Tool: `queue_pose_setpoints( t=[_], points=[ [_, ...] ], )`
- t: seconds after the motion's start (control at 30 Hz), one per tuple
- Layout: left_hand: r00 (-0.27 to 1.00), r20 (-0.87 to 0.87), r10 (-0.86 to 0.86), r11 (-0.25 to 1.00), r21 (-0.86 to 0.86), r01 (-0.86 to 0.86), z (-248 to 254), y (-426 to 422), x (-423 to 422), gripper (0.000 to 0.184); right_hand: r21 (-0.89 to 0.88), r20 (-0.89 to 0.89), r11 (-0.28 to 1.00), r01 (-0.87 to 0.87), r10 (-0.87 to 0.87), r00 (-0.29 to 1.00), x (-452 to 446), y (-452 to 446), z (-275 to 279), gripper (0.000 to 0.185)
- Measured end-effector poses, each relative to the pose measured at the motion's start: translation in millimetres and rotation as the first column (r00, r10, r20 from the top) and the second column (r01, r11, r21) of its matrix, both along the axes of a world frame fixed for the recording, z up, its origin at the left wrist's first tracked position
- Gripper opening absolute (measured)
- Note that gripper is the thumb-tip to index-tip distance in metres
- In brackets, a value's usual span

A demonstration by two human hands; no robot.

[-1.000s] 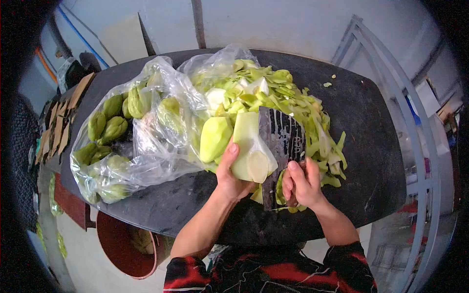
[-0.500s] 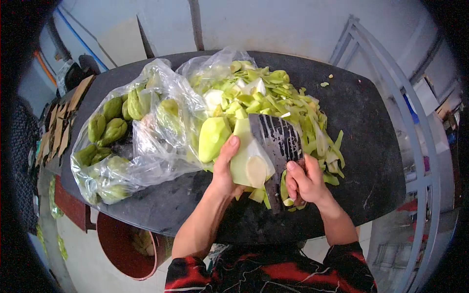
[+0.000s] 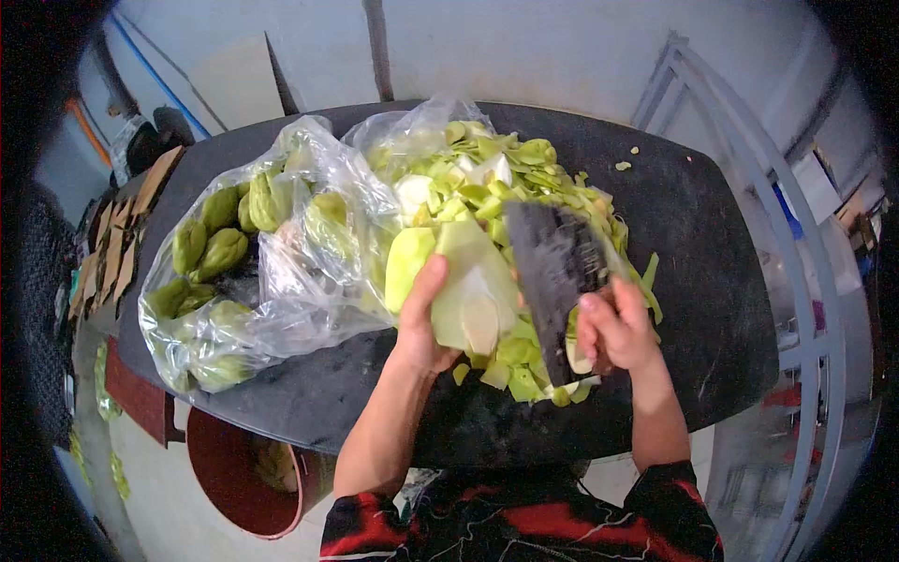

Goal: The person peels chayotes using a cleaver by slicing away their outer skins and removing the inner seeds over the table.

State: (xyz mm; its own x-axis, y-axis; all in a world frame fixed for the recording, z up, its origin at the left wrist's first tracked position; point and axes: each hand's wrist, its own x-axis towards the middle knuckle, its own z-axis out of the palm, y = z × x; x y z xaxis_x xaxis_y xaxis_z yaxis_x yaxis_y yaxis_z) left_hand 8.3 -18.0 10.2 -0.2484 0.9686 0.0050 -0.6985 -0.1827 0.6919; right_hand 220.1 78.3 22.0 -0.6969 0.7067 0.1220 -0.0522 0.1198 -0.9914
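My left hand (image 3: 426,318) is wrapped round a halved, peeled chayote (image 3: 468,281), its pale cut face and flat seed turned up. Behind it, to the left, a peeled whole chayote (image 3: 409,267) shows. In my right hand (image 3: 618,328) is the handle of a wide dark cleaver (image 3: 554,281), blurred by motion, with a small gap between blade and chayote half. Green peelings and cut pieces (image 3: 543,173) are heaped beyond and under the blade. A clear plastic bag (image 3: 323,309) at the left holds several unpeeled chayotes (image 3: 223,251).
The dark table (image 3: 712,281) has small scraps near its far right. A red-brown bin (image 3: 243,468) stands on the floor at the lower left. Grey metal rails (image 3: 796,225) rise at the right, and cardboard pieces (image 3: 117,244) lie at the left.
The cleaver has moved right, away from the chayote half, together with my right hand. My left hand has shifted slightly left and the cut face is turned more upward.
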Motion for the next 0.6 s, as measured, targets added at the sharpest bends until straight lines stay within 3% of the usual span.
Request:
queue_pose_setpoints(
  t=[0.03,0.07,0.1,0.17,0.23,0.3,0.4,0.57,0.6],
  points=[
    [0.999,0.046,-0.027,0.994,0.109,0.021,-1.1,1.2,-4.0,0.074,-0.028,-0.077,0.997,0.067,-0.069,0.995,-0.3,0.5,2.5,0.025],
    [0.991,0.005,0.132,0.983,0.127,-0.132,-0.2,2.8,-3.7,0.071,0.035,-0.058,0.992,0.118,-0.115,0.992,1.2,-0.3,8.8,0.017],
    [0.989,0.007,0.148,0.98,0.132,-0.147,-0.9,5.0,-5.6,0.071,0.04,-0.057,0.994,0.102,-0.1,0.993,-0.9,-7.5,12.9,0.017],
    [0.906,0.103,0.41,0.87,0.254,-0.422,-4.9,7.9,-10.7,0.069,0.431,0.131,0.889,0.156,-0.233,0.964,-5.7,-31.4,15.2,0.013],
    [0.889,0.091,0.449,0.849,0.267,-0.456,-3.9,4.2,-12.6,0.074,0.881,0.097,0.473,-0.006,-0.168,0.981,-16.7,-46.5,17.4,0.021],
    [0.785,0.011,0.62,0.737,0.337,-0.586,-8.5,4.1,-15.2,0.074,0.919,0.163,0.377,-0.116,-0.094,0.982,-27.1,-61.0,16.1,0.022],
    [0.794,0.052,0.606,0.718,0.394,-0.574,-19.3,0.2,-18.3,0.075,0.944,0.166,0.297,-0.145,-0.047,0.985,-39.1,-67.9,10.1,0.025],
    [0.809,0.133,0.573,0.675,0.483,-0.558,-16.2,0.6,-16.8,0.075,0.945,0.142,0.302,-0.126,-0.034,0.989,-42.6,-72.4,6.4,0.024],
    [0.809,0.134,0.572,0.678,0.478,-0.559,-13.8,-0.3,-15.5,0.075,0.946,0.158,0.288,-0.148,-0.013,0.987,-42.2,-71.3,5.6,0.033]
  ],
)
